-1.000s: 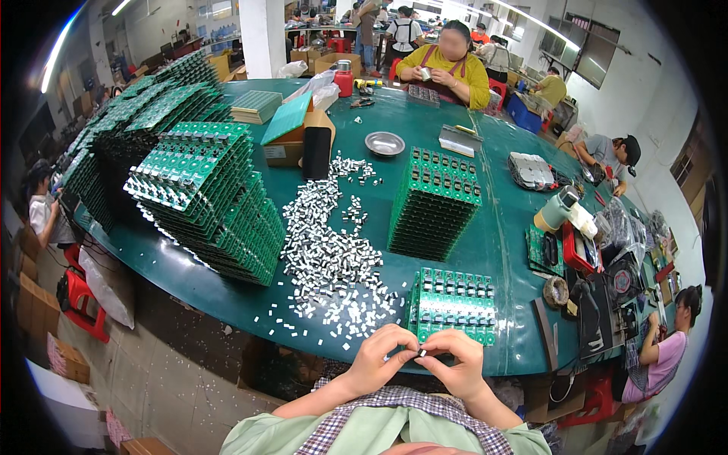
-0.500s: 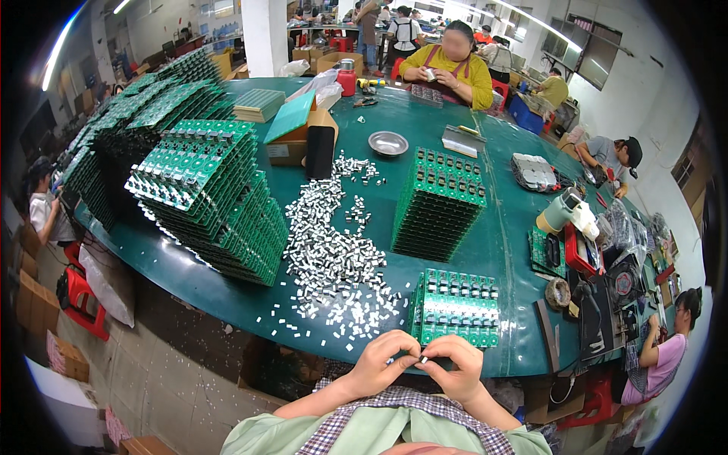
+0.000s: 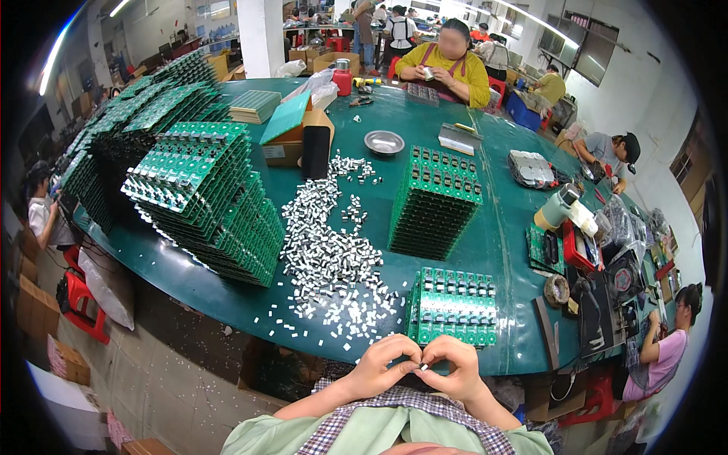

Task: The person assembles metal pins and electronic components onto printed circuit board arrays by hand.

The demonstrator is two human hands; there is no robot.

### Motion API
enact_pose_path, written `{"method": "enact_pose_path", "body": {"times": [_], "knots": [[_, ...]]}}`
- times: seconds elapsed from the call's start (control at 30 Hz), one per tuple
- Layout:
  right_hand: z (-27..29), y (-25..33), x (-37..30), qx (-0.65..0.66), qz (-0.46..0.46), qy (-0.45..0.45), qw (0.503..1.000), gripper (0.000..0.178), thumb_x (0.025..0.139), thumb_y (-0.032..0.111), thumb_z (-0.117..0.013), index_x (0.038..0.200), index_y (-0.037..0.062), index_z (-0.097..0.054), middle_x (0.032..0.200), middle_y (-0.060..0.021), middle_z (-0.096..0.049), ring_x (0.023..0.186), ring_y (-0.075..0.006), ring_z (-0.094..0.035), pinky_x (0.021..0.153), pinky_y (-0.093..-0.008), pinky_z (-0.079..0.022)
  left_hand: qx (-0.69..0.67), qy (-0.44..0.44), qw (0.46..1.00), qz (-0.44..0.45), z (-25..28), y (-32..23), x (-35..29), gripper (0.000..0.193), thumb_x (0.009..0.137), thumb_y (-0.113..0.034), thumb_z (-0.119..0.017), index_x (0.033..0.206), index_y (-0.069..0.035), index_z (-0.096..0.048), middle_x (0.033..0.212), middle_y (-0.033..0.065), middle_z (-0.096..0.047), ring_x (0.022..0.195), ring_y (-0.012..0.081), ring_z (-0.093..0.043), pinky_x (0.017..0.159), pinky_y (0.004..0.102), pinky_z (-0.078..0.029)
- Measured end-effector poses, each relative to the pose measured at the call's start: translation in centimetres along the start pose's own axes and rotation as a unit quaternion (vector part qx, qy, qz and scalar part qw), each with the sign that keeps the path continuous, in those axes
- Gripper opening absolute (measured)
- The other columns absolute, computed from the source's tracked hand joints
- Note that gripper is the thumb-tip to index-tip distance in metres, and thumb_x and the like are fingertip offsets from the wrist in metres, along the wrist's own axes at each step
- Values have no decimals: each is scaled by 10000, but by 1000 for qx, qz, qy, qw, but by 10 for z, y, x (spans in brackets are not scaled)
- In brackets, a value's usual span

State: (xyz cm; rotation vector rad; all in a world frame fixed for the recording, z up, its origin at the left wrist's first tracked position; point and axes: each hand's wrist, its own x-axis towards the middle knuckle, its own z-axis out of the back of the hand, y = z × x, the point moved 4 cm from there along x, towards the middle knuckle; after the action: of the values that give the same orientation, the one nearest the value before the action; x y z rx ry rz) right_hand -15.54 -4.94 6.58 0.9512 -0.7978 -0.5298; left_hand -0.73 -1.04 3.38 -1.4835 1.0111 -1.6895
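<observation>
My left hand [image 3: 385, 367] and my right hand [image 3: 453, 367] meet fingertip to fingertip at the table's near edge, both closed in a pinch. Between the fingertips shows a small white piece [image 3: 424, 368] with a dark part beside it; it resembles the loose pieces on the table. The right fingers hold its white end, while what the left fingers grip is mostly hidden. Just beyond my hands lies a low stack of green circuit boards [image 3: 453, 307] with rows of dark components. Left of it spreads a heap of small white-and-black pieces [image 3: 330, 258], with several strays near the edge.
Taller circuit board stacks stand at the centre [image 3: 434, 205] and left [image 3: 205, 201]. Behind the heap are a cardboard box [image 3: 284, 152] and a metal bowl [image 3: 384, 142]. A tape roll [image 3: 556, 290] and tools lie right. A co-worker in yellow [image 3: 447, 64] sits opposite.
My fingertips have drawn slightly closer together, and the small white piece between them has turned a little. A white bit seen at my left fingers earlier is now hidden. The view has shifted slightly.
</observation>
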Motion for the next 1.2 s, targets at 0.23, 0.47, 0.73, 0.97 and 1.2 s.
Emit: {"method": "enact_pose_path", "body": {"times": [0.23, 0.47, 0.73, 0.97, 1.2], "knots": [[2, 10, -4, -116, 92, -98, 984, 228, 642, -8, -777, 836, 6, -659, 808, -109, -675, 706, -219, -660, 625, -291, -527, -31, -32, 999, 4, 2, 0, 1, 94, 831, -26, -650, 903, 1, -595, 860, 80, -622, 807, 190, -599, 753, 312, -465], [2, 8, 1, -136, 73, -126, 980, 224, 642, -13, -777, 830, 10, -659, 800, -115, -673, 712, -224, -663, 620, -293, -524, 92, -65, 993, -32, 6, -2, 10, 135, 779, -3, -683, 915, -3, -684, 866, 113, -672, 776, 220, -647, 663, 306, -513], [2, 5, 2, -148, 57, -143, 977, 200, 655, -17, -770, 818, 12, -658, 795, -109, -667, 723, -219, -653, 630, -294, -518, 160, -116, 978, -65, 7, -4, 11, 170, 700, 30, -729, 859, -12, -685, 786, 99, -670, 704, 219, -649, 618, 296, -507], [1, 4, 3, -143, 43, -142, 979, 192, 666, -17, -766, 821, 6, -655, 802, -107, -665, 720, -208, -650, 623, -286, -524, 173, -115, 976, -66, 8, 2, 10, 126, 715, 12, -718, 813, -18, -644, 776, 96, -659, 703, 232, -648, 620, 312, -504], [0, -4, 2, -114, 7, -148, 982, 194, 693, -29, -752, 850, -1, -642, 816, -108, -662, 725, -190, -645, 602, -268, -527, 175, -93, 979, -50, 8, 0, 13, 110, 764, -28, -687, 852, -28, -620, 819, 89, -645, 758, 261, -642, 660, 338, -500]]}}
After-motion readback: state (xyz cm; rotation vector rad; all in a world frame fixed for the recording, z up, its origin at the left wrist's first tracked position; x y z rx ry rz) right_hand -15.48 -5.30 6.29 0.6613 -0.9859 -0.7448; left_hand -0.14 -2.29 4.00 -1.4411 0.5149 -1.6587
